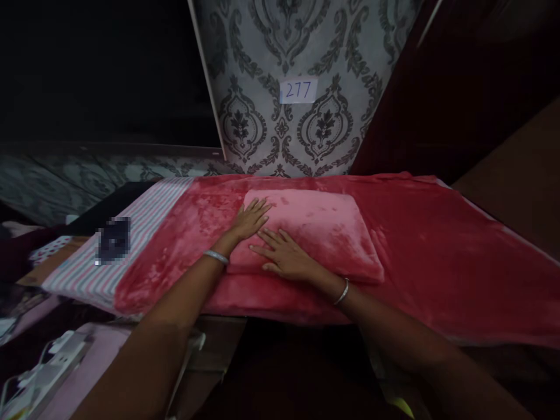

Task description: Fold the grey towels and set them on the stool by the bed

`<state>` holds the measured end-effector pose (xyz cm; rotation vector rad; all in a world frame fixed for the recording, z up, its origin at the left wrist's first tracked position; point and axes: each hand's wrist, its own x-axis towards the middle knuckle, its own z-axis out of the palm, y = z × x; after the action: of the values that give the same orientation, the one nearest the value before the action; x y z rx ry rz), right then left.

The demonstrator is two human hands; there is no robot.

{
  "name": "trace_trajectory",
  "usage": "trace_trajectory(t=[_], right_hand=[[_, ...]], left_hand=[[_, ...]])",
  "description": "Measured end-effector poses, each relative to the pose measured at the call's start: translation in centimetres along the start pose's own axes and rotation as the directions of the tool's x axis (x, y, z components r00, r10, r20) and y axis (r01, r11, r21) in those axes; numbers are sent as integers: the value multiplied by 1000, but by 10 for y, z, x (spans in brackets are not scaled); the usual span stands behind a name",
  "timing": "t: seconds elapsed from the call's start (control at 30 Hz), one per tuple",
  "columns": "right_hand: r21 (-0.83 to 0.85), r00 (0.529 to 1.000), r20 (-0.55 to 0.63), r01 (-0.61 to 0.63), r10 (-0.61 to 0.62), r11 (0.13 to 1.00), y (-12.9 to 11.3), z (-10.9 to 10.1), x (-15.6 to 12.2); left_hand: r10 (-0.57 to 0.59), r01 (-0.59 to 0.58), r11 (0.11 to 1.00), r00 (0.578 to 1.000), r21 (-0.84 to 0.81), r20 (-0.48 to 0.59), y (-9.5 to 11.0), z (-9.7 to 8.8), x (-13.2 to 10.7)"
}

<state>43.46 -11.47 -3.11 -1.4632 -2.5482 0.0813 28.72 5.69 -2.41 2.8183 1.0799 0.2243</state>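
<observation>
A folded pink plush blanket (324, 233) lies flat on a larger red plush blanket (437, 251) that covers the table. My left hand (250, 220) rests on the folded blanket's left edge, fingers spread and pointing up to the right. Just below and to the right, my right hand (286, 256) lies palm down on the same folded blanket, its fingers stretched toward the left. The two hands are close but apart, and neither grips any cloth. A bangle circles each wrist.
A striped cloth (153, 216) spreads at the left end, with a blurred dark object (114, 240) on it. Behind stands a patterned wall with a paper label (298, 90) reading 277. A large dark screen (100, 76) is at upper left, and a white power strip (56, 373) at lower left.
</observation>
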Motion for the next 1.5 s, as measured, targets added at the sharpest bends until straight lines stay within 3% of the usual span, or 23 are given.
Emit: trace_trajectory(t=[0.2, 0.37, 0.47, 0.53, 0.63, 0.7, 0.77, 0.9, 1.07, 1.2, 1.27, 1.37, 1.5], right_hand=[[7, 1000, -2, -28, 28, 1000, -2, -1, 3], [-25, 1000, 14, -5, 6, 1000, 1, -20, -20], [-60, 998, -14, -62, 61, 996, 12, -34, -53], [-71, 990, -36, -136, 134, 988, 20, -38, -75], [-87, 979, -62, -200, 195, 976, 27, -33, -96], [-95, 975, -78, -213, 206, 972, 29, -25, -102], [-85, 970, -99, -230, 221, 970, 28, -16, -103], [-18, 961, -139, -243, 238, 970, 27, -3, -102], [62, 951, -170, -250, 257, 966, 24, -3, -101], [91, 961, -161, -214, 226, 973, 24, -21, -105], [100, 960, -157, -219, 233, 971, 29, -32, -111], [82, 927, -157, -331, 340, 940, 42, -41, -123], [64, 893, -144, -422, 427, 904, 57, -32, -136]], left_hand=[[-28, 27, 999, 999, 24, 39, 2, -5, 3], [-50, 33, 992, 990, 124, 135, 10, -26, 7], [-30, 11, 985, 994, 173, 108, 32, -41, 19], [73, -88, 985, 992, 150, 101, 57, -44, 32], [249, -262, 963, 955, 63, 158, 96, -32, 54], [284, -295, 954, 945, 45, 162, 115, -17, 66], [282, -292, 955, 950, 60, 130, 122, 0, 73], [302, -307, 948, 951, 84, 70, 115, 23, 75], [300, -310, 946, 948, 91, 106, 111, 18, 75], [265, -279, 956, 953, 87, 145, 124, 1, 86], [311, -323, 942, 941, 85, 131, 135, -4, 97], [398, -410, 911, 901, 44, 171, 156, -4, 121], [366, -381, 924, 903, 28, 224, 176, 10, 153]])
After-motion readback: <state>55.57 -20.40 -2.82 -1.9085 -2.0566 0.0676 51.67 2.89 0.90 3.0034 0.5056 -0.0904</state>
